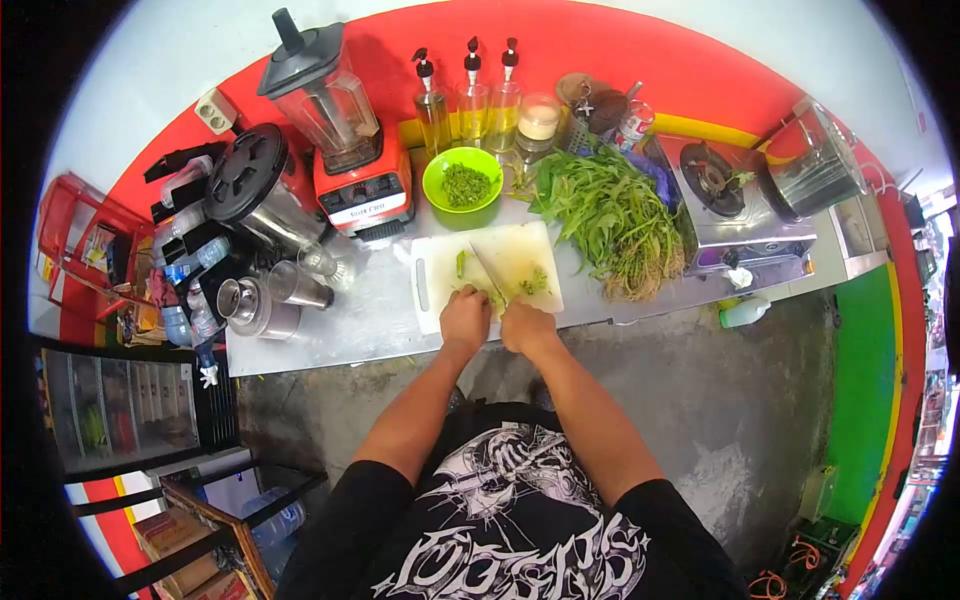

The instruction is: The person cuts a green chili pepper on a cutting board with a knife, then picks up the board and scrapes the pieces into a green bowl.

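Note:
A white cutting board (540,245) lies near the front edge of the metal counter. In my right hand (527,327) is a kitchen knife (488,268), its blade slanting away to the left across the board. My left hand (466,318) is curled on the board's front edge beside the blade, fingers pressed on green stems (495,299) that it partly hides. Chopped green pieces (534,281) lie right of the knife, and a short green piece (461,264) is left of it. Behind the board, a lime-green bowl (462,214) holds chopped greens (466,185).
A big bunch of leafy greens (610,205) with roots lies right of the board, beside a gas stove (740,225). At left stand a red blender (365,190), metal cups (262,310) and a lidded steel container (255,190). Pump bottles (472,110) line the back wall.

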### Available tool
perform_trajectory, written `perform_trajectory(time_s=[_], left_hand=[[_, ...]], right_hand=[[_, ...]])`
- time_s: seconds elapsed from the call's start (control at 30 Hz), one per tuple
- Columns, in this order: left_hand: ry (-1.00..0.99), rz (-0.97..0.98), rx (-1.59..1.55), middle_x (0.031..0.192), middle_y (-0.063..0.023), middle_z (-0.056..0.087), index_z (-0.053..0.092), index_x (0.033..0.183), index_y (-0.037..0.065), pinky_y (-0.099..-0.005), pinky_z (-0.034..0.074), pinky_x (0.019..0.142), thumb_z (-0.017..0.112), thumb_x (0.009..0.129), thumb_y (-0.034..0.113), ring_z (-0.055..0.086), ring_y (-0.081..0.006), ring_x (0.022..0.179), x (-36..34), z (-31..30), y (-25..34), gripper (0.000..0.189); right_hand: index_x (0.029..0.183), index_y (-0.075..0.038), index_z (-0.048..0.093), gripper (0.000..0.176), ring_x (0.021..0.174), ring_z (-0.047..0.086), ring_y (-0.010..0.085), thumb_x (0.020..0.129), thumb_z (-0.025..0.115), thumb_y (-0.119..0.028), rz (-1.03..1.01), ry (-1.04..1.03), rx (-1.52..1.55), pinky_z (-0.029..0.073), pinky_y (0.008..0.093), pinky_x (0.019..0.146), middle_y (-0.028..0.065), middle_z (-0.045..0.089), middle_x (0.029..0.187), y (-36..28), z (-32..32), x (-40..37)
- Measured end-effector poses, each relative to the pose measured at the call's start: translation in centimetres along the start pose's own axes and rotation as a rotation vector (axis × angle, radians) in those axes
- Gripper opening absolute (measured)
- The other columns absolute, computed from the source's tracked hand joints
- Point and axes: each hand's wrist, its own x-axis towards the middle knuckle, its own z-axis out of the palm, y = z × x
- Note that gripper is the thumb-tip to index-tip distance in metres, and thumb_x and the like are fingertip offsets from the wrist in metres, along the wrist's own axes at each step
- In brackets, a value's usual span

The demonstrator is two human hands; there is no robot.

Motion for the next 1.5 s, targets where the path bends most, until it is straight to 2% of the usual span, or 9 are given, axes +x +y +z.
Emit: perform_trajectory(time_s=[0.17, 0.27, 0.33, 0.67, 0.87, 0.93, 1.17, 1.37, 1.5], left_hand=[[-0.042, -0.071, -0.004, 0.101, -0.0081, 0.066, 0.071, 0.094, 0.010, -0.0452, 0.051, 0.086, 0.072, 0.085, 0.019, 0.061, -0.0320, 0.100, 0.3, 0.5, 0.2, 0.013], [0.057, -0.101, 0.067, 0.103, -0.0068, 0.066, 0.072, 0.098, 0.013, -0.0450, 0.045, 0.089, 0.073, 0.084, 0.016, 0.059, -0.0303, 0.104, 0.1, 0.6, 0.7, 0.014], [0.103, 0.021, 0.015, 0.104, -0.0056, 0.066, 0.074, 0.100, 0.013, -0.0441, 0.042, 0.090, 0.073, 0.083, 0.015, 0.058, -0.0284, 0.105, -0.1, 1.1, 0.2, 0.017], [0.137, 0.140, -0.075, 0.099, -0.0043, 0.067, 0.075, 0.094, 0.009, -0.0432, 0.043, 0.085, 0.074, 0.082, 0.014, 0.059, -0.0275, 0.099, 0.3, 1.9, -0.3, 0.013], [0.127, 0.143, -0.098, 0.091, -0.0073, 0.068, 0.074, 0.091, 0.010, -0.0432, 0.045, 0.081, 0.073, 0.083, 0.011, 0.061, -0.0299, 0.094, 1.0, 1.9, -0.7, 0.009], [0.116, 0.118, -0.142, 0.092, -0.0122, 0.069, 0.075, 0.091, 0.004, -0.0456, 0.047, 0.078, 0.074, 0.078, 0.007, 0.061, -0.0351, 0.090, 0.9, 1.6, -0.4, 0.013], [0.268, 0.165, -0.174, 0.093, -0.0141, 0.069, 0.075, 0.089, 0.002, -0.0436, 0.050, 0.087, 0.070, 0.078, 0.003, 0.061, -0.0357, 0.093, -0.2, 2.2, -0.1, 0.013], [0.244, 0.112, -0.195, 0.094, -0.0142, 0.069, 0.076, 0.088, 0.004, -0.0437, 0.051, 0.087, 0.068, 0.079, 0.004, 0.061, -0.0354, 0.094, 0.0, 2.3, -0.7, 0.012], [0.131, -0.063, -0.146, 0.095, -0.0164, 0.071, 0.078, 0.088, 0.007, -0.0445, 0.052, 0.087, 0.069, 0.079, 0.005, 0.063, -0.0373, 0.096, 0.8, 1.9, -0.1, 0.013]], right_hand=[[0.127, 0.005, 0.051, 0.042, 0.113, 0.066, 0.0423, 0.096, 0.055, -0.024, 0.022, -0.011, 0.036, 0.051, 0.0496, 0.096, 0.0277, 0.068, 0.119, 0.8, 1.2, -1.2], [0.126, 0.006, 0.053, 0.039, 0.112, 0.068, 0.0390, 0.095, 0.051, -0.018, 0.034, 0.017, 0.028, 0.053, 0.0480, 0.094, 0.0241, 0.068, 0.121, 1.0, 1.4, -1.7], [0.126, 0.006, 0.051, 0.042, 0.112, 0.067, 0.0411, 0.096, 0.052, -0.022, 0.033, -0.001, 0.052, 0.051, 0.0502, 0.096, 0.0269, 0.067, 0.121, 1.1, 0.8, -1.5], [0.124, 0.005, 0.054, 0.038, 0.112, 0.068, 0.0392, 0.096, 0.052, -0.020, 0.064, 0.004, 0.037, 0.052, 0.0487, 0.095, 0.0258, 0.069, 0.118, 1.3, -0.1, -1.9], [0.128, 0.006, 0.048, 0.043, 0.110, 0.067, 0.0442, 0.098, 0.050, -0.025, 0.052, 0.001, 0.085, 0.050, 0.0536, 0.096, 0.0294, 0.067, 0.118, 1.6, 1.0, -1.3], [0.127, 0.006, 0.048, 0.042, 0.110, 0.067, 0.0447, 0.097, 0.050, -0.023, 0.047, 0.018, 0.095, 0.050, 0.0536, 0.096, 0.0301, 0.067, 0.117, 1.5, 1.5, -1.4], [0.130, 0.005, 0.044, 0.042, 0.108, 0.067, 0.0449, 0.098, 0.048, -0.022, 0.037, 0.098, 0.157, 0.052, 0.0535, 0.093, 0.0297, 0.068, 0.115, 1.7, 5.2, -0.5], [0.133, 0.005, 0.041, 0.044, 0.112, 0.066, 0.0425, 0.098, 0.049, -0.020, 0.018, -0.005, 0.032, 0.052, 0.0519, 0.095, 0.0299, 0.066, 0.119, 0.8, 2.8, -1.6], [0.134, 0.005, 0.041, 0.046, 0.114, 0.066, 0.0417, 0.096, 0.054, -0.018, 0.083, -0.002, 0.023, 0.052, 0.0503, 0.097, 0.0281, 0.067, 0.121, 0.3, 3.9, -2.5]])
